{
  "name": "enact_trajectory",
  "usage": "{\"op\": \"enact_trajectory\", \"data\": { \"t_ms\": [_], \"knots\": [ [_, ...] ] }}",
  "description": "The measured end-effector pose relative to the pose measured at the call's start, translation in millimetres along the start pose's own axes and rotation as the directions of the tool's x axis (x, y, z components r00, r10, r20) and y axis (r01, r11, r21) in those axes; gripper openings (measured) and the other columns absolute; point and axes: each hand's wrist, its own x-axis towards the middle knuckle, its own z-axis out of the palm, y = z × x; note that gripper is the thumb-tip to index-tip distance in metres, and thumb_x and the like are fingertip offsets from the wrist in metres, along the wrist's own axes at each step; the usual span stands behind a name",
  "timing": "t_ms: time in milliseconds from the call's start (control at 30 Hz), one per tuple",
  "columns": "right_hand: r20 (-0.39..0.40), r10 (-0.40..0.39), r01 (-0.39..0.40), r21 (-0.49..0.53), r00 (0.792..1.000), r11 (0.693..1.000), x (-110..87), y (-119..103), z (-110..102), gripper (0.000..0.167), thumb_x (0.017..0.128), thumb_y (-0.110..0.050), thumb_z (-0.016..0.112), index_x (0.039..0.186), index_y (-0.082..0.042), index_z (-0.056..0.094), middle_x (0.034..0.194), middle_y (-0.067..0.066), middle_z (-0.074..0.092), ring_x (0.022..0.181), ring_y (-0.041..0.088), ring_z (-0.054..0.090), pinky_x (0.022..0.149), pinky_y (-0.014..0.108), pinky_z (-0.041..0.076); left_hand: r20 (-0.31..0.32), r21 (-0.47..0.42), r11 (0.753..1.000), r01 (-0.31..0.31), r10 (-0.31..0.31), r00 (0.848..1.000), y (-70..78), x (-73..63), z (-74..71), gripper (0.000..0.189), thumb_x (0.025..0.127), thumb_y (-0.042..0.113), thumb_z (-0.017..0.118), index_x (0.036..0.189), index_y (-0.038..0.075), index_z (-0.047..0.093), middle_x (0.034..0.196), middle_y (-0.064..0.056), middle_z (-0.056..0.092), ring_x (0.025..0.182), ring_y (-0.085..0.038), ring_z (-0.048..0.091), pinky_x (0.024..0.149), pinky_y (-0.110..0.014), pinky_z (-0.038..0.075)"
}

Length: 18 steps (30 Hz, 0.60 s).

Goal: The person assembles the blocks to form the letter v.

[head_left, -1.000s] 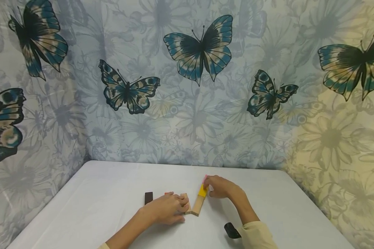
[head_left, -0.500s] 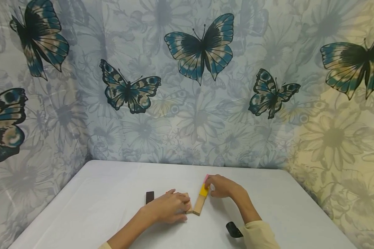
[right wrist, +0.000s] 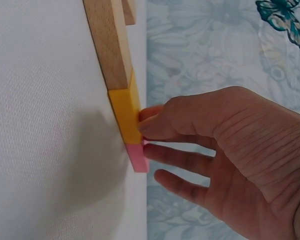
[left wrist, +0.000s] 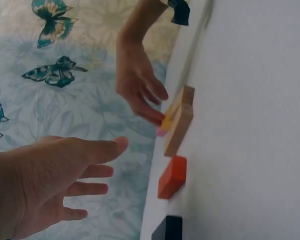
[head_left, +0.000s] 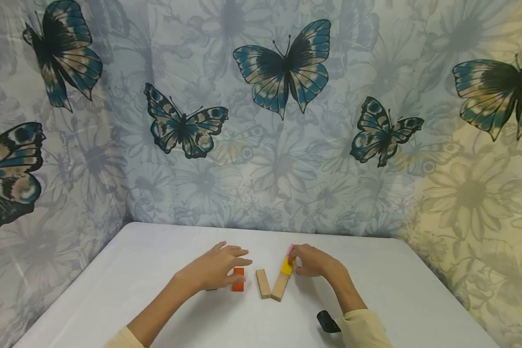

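Observation:
My left hand hovers with spread fingers over an orange-red block, holding nothing. To its left, a black block is mostly hidden by that hand in the head view. Two plain wooden blocks, a left one and a right one, lie on the white table with their near ends together in a V. Beyond the right one, a yellow block and a pink block extend the line. My right hand pinches the yellow block between thumb and index finger, other fingers beside the pink one.
The white table ends at a back edge against a butterfly-patterned cloth wall. A black device sits by the right sleeve.
My left hand has lifted off the blocks and moved left and back, uncovering the orange-red block and the left wooden block and covering the black one. The right hand has stayed in place.

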Motion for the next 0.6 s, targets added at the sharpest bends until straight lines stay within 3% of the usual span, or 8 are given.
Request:
{"op": "enact_trajectory", "data": {
  "t_ms": [133, 267, 600],
  "knots": [
    [0.007, 0.003, -0.003, 0.012, 1.0, 1.0, 0.5, -1.8, -1.2, 0.02, 0.085, 0.003, 0.073, 0.103, -0.002, 0.076, 0.116, 0.011, 0.072, 0.115, 0.036, 0.065, 0.108, 0.057, 0.052, 0.047, 0.034, 0.999, 0.003, -0.005, 0.999, -19.6, -13.7, -5.2, 0.045, 0.098, 0.036, 0.073, 0.139, 0.019, 0.069, 0.145, -0.006, 0.066, 0.139, -0.025, 0.059, 0.122, -0.061, 0.04],
    [0.004, 0.018, -0.018, 0.011, 1.0, 1.0, -0.4, -0.9, -2.8, 0.019, 0.084, 0.003, 0.073, 0.103, -0.003, 0.076, 0.117, 0.011, 0.072, 0.115, 0.035, 0.064, 0.109, 0.057, 0.052, 0.053, 0.039, 0.999, -0.018, 0.016, 0.998, -30.7, -19.7, 0.4, 0.044, 0.098, 0.035, 0.073, 0.139, 0.02, 0.068, 0.143, -0.005, 0.068, 0.135, -0.024, 0.063, 0.119, -0.055, 0.046],
    [-0.005, -0.029, 0.029, 0.003, 1.0, 1.0, 2.0, 4.0, 1.6, 0.021, 0.084, 0.003, 0.072, 0.104, -0.002, 0.077, 0.114, 0.011, 0.073, 0.112, 0.035, 0.067, 0.106, 0.056, 0.054, 0.008, -0.052, 0.997, -0.058, 0.058, 0.998, -27.3, -13.5, 27.0, 0.042, 0.097, 0.03, 0.075, 0.137, 0.019, 0.07, 0.141, -0.006, 0.069, 0.133, -0.026, 0.065, 0.113, -0.051, 0.051]
  ]
}}
